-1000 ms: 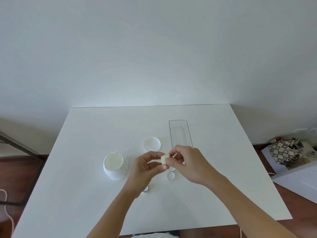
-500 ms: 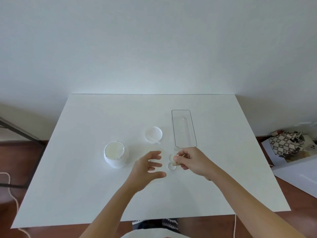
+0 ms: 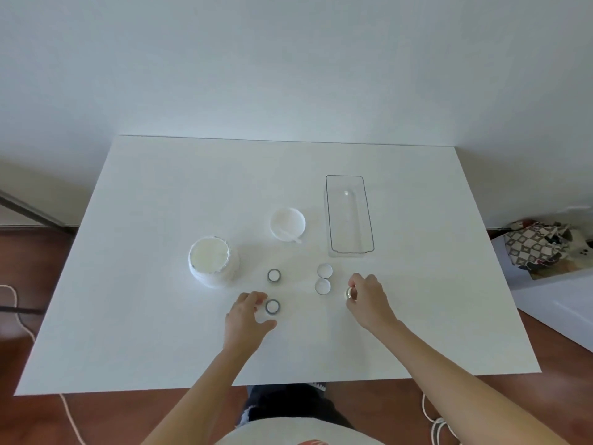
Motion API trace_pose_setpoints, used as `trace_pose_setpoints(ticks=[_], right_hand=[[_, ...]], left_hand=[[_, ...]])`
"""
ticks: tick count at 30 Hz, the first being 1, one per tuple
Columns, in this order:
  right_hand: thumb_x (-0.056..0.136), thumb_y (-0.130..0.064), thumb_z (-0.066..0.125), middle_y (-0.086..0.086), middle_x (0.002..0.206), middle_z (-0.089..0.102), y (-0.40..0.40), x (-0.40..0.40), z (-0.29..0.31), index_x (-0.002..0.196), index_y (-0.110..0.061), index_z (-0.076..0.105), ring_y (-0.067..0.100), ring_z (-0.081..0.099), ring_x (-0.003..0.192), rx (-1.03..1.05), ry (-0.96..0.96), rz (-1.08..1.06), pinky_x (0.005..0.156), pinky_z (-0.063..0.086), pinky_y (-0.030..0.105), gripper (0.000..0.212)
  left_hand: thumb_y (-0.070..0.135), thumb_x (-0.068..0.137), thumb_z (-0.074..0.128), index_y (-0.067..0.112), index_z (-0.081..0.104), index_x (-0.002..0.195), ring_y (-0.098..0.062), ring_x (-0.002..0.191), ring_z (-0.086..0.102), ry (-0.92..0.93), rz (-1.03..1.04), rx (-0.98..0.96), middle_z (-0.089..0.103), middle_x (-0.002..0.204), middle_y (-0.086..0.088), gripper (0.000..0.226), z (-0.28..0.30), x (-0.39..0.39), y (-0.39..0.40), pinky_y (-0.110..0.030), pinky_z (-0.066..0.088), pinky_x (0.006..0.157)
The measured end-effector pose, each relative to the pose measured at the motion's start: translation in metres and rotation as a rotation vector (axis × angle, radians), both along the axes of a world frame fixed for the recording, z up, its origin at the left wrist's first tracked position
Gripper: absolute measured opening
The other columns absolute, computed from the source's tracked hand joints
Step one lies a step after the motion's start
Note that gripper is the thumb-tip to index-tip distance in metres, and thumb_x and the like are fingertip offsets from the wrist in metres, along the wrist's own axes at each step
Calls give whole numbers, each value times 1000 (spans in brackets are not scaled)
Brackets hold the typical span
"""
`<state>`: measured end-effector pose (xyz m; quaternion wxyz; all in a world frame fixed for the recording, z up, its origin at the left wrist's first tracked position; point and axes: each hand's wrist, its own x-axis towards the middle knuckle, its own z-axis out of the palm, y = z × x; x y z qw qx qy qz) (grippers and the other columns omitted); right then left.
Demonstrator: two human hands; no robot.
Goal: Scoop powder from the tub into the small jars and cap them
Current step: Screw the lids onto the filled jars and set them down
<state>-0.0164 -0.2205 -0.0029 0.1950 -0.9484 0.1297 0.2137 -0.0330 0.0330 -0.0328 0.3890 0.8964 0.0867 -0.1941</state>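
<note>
The white powder tub (image 3: 210,261) stands open on the left of the table. Its lid (image 3: 287,223) lies behind, with a small white scoop in it. My right hand (image 3: 367,298) pinches a small filled jar (image 3: 350,293) low at the table surface, right of two white round pieces (image 3: 324,270) (image 3: 322,286). Two dark-rimmed round pieces (image 3: 274,275) (image 3: 272,306) sit left of those. My left hand (image 3: 247,316) curves loosely around the nearer dark-rimmed piece, and I see no grip on it.
A clear rectangular tray (image 3: 349,216) lies behind the jars on the white table (image 3: 144,316). A patterned bag (image 3: 539,248) sits on the floor at the right. Cords lie on the floor at the left and the lower right.
My hands have parted. The right hand carried the small jar to the right and down to the table. The left hand let go and moved back to the near dark-rimmed piece.
</note>
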Motion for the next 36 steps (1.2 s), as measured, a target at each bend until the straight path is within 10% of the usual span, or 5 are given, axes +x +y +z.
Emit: trace_pose_setpoints(ticks=[11, 21, 29, 36], right_hand=[[88, -10, 53, 9, 116, 43, 45, 7, -7, 137, -29, 32, 26, 48, 98, -201, -124, 362, 74, 46, 31, 57], [94, -4, 42, 15, 117, 45, 58, 6, -15, 130, -20, 39, 29, 50, 97, -188, -62, 363, 70, 42, 33, 39], [75, -22, 66, -5, 65, 56, 49, 7, 36, 83, -26, 49, 11, 48, 58, 527, -106, -132, 54, 40, 24, 19], [74, -22, 80, -4, 61, 56, 43, 17, 94, 71, -17, 53, 10, 52, 58, 1049, -54, -335, 72, 44, 25, 28]], left_hand=[[23, 73, 87, 21, 71, 106, -17, 97, 58, -104, 15, 46, 64, 103, 7, 37, -9, -2, -6, -32, 36, 87], [10, 72, 86, 31, 65, 90, -5, 81, 66, -76, 139, -276, 73, 91, 13, 34, 8, -7, 3, -13, 52, 68], [6, 74, 85, 28, 74, 97, -7, 77, 69, -23, 218, -535, 77, 92, 8, 34, 35, -4, -3, -23, 56, 71], [8, 74, 83, 28, 76, 97, -8, 77, 66, -41, 181, -735, 77, 97, 2, 32, 75, 8, -13, -24, 57, 76]])
